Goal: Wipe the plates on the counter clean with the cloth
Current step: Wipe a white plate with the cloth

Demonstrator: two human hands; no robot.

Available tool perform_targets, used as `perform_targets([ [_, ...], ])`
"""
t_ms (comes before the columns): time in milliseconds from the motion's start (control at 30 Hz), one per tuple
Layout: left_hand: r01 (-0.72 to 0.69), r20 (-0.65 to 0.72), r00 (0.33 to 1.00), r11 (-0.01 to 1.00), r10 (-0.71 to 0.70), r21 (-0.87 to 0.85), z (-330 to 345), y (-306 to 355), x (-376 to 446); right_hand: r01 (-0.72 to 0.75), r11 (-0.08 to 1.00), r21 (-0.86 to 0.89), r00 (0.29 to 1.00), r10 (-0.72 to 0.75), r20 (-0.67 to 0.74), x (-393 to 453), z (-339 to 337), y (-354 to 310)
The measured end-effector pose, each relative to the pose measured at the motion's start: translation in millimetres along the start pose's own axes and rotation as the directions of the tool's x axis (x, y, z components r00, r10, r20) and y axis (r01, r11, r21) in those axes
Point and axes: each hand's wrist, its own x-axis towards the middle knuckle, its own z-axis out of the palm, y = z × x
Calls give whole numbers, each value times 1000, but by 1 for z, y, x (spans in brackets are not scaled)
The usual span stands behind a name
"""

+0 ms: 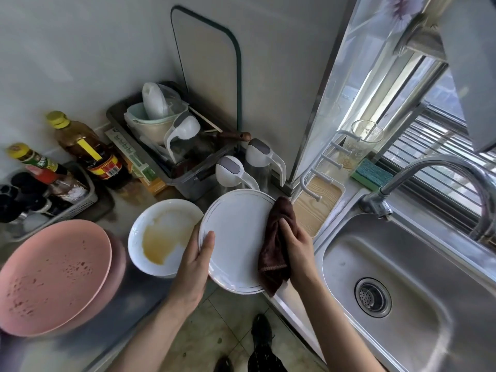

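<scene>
Head view looks down on a kitchen corner where both hands hold work above the worktop's (128, 299) front edge. One white plate (236, 237), rimmed with a thin dark line, is lifted and tilted toward the camera; the left hand (197, 267) closes on its left rim, thumb across the face and fingers hidden behind. On the plate's right side the right hand (295, 247) is closed around a bunched dark brown cloth (277, 242), which presses against the plate's face and drapes over its right rim. The plate's visible face looks clean. Just left of it, a white dish (161, 234) sits on the worktop with a brownish sauce stain pooled inside, its right edge hidden behind the left hand and the held plate. Farther left, a pink plate (51, 277) speckled with reddish spots lies on another pink one. A steel sink (418, 296) lies to the right with a tap (429, 178) curving over it, and sauce bottles (88, 149) stand by the wall at the left.
</scene>
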Motion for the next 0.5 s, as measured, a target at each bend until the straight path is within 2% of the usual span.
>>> perform_targets([
  [100, -6, -138, 990, 999, 0, -41, 19, -18, 1, -166, 967, 194, 961, 202, -188, -24, 16, 22],
  [167, 73, -226, 968, 984, -109, -161, 36, -27, -1, -171, 932, 320, 929, 261, -262, -43, 33, 34],
  [233, 126, -242, 954, 970, -175, -206, 43, -35, -5, -157, 924, 349, 917, 267, -295, -51, 41, 41],
  [333, 155, -204, 962, 978, -181, -136, 25, -33, -4, -173, 954, 244, 934, 238, -268, -40, 20, 41],
  [400, 244, -171, 953, 968, -250, -57, 3, -26, 6, -171, 981, 88, 959, 186, -214, -25, -8, 36],
  [500, 325, -5, 944, 926, -330, 192, -16, -12, 32, -53, 978, -200, 998, 60, 27, -6, -43, 16],
])
